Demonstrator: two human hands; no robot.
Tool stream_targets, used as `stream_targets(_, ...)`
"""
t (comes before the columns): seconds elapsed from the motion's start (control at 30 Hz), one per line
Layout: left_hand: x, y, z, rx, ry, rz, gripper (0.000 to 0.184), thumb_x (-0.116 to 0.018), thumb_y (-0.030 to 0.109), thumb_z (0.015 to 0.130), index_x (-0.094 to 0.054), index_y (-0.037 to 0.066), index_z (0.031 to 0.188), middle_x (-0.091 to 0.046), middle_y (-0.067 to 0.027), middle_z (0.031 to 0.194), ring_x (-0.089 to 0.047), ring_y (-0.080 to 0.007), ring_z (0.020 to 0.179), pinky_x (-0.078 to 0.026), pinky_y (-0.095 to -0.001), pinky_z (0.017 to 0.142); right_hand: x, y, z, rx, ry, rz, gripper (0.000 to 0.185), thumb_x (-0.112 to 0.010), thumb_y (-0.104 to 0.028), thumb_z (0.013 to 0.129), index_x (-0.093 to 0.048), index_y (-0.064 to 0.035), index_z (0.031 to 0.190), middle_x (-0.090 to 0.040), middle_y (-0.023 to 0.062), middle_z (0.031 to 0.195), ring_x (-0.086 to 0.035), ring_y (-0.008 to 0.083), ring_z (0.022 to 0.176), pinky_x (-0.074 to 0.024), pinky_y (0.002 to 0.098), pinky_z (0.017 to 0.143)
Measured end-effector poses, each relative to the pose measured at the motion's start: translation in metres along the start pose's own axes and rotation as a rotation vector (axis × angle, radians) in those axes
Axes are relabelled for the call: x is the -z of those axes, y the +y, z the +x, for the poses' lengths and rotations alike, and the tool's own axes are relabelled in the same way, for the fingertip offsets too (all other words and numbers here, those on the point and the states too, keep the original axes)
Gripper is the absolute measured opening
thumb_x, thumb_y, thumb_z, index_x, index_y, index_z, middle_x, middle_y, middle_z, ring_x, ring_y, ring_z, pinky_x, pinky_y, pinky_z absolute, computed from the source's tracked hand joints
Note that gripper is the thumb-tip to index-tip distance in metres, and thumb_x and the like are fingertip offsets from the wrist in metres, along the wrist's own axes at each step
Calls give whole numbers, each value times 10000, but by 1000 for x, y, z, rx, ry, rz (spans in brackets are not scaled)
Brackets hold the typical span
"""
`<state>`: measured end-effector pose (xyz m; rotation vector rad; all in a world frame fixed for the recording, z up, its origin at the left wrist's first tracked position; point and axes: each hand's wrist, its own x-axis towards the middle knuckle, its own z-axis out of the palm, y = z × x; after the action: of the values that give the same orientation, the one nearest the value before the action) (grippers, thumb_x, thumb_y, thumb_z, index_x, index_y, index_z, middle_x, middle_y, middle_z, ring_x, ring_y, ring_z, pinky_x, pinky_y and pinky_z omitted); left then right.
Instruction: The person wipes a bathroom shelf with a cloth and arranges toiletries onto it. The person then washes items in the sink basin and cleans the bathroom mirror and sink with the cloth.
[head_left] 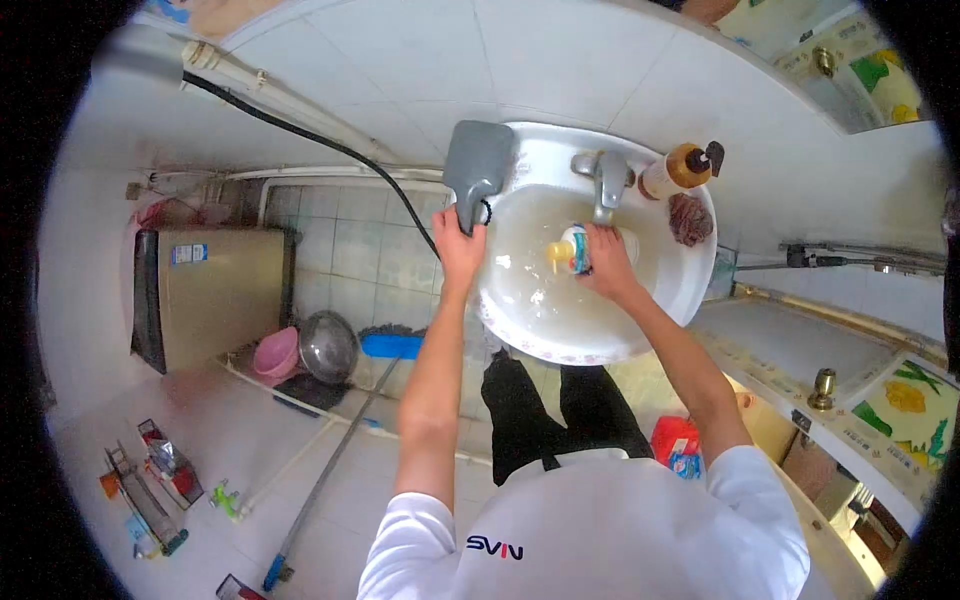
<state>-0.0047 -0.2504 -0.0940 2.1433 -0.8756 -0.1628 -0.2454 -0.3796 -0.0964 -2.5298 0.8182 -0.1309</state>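
My left hand (459, 250) is closed around the handle of a grey paddle-shaped thing (479, 155) at the left rim of the white washbasin (560, 349). A small black ring (487, 213) shows beside the handle. Over the basin, my right hand (606, 262) grips a white bottle (577, 243) with a yellow cap and a teal label. The bottle lies tilted on its side, cap toward the left. Cloudy water (528, 285) is in the basin beneath it. Just behind my right hand is the grey faucet (610, 182).
A brown pump bottle (680, 172) and a dark reddish mesh scrubber (690, 219) sit on the basin's right rim. A black hose (320, 138) runs down on the left. Farther left are a pink basin (276, 353), a metal bowl (328, 346) and a blue-headed broom (392, 345).
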Motion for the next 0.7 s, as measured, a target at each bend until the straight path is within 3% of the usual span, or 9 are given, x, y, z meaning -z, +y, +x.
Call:
stream_targets(0.13,0,-7,12,-71,-134,-70,465,-608,98,661,-505,-35,1094,-503,-239,1025,-500,-383,934,-413,-432,821,28,-4,-15,112,-19,151,835,-788,-188,588,-349,13,1269,-477,224,1169,-448,388,1122,-338,453,994)
stream_targets(0.2,-3,-6,23,-286,-223,1,457,-620,80,668,-506,-19,1100,-508,-194,1055,-486,-377,983,-412,-438,867,34,-11,-27,41,13,284,817,-786,-114,524,-386,-27,1231,-500,199,1101,-480,385,1055,-380,429,942)
stream_targets(0.23,-5,-6,26,-286,-222,-2,457,-620,80,668,-506,-19,1100,-508,-194,1055,-486,-377,983,-412,-438,867,37,-13,-32,41,13,281,817,-786,-114,524,-386,-27,1231,-500,199,1101,-480,385,1055,-380,429,942)
stream_targets(0.4,-9,4,30,-381,-268,384,502,-655,93,682,-491,7,1149,-529,-166,1027,-487,-334,997,-412,-428,860,57,-36,-51,-90,97,465,798,-806,-157,584,-382,-19,1246,-524,182,1103,-532,328,1040,-418,379,919)
stream_targets(0.5,-12,9,30,-284,-239,448,522,-680,128,686,-489,12,1157,-532,-145,1018,-492,-310,998,-415,-415,850,65,-47,-57,-208,150,625,807,-813,-186,612,-371,-23,1267,-534,166,1145,-549,295,1052,-433,376,916)
stream_targets(0.53,-11,10,31,-288,-241,443,522,-680,128,686,-489,12,1157,-532,-145,1018,-492,-310,998,-415,-415,850,56,-40,-60,-212,153,621,807,-813,-186,612,-371,-23,1267,-534,166,1145,-549,295,1052,-433,376,916)
stream_targets(0.63,-8,8,31,-339,-221,477,546,-710,181,686,-490,22,1160,-532,-137,1026,-495,-304,1002,-412,-413,851,53,-32,-65,-403,175,994,682,-804,-190,668,-453,-9,1224,-581,84,1100,-568,187,994,-458,322,867)
stream_targets(0.7,-4,7,35,-382,-226,467,584,-734,229,677,-489,33,1169,-532,-134,1045,-499,-299,1007,-404,-414,863,60,-23,-65,-456,204,1027,649,-796,-177,678,-468,-10,1213,-589,73,1082,-573,186,984,-463,322,861)
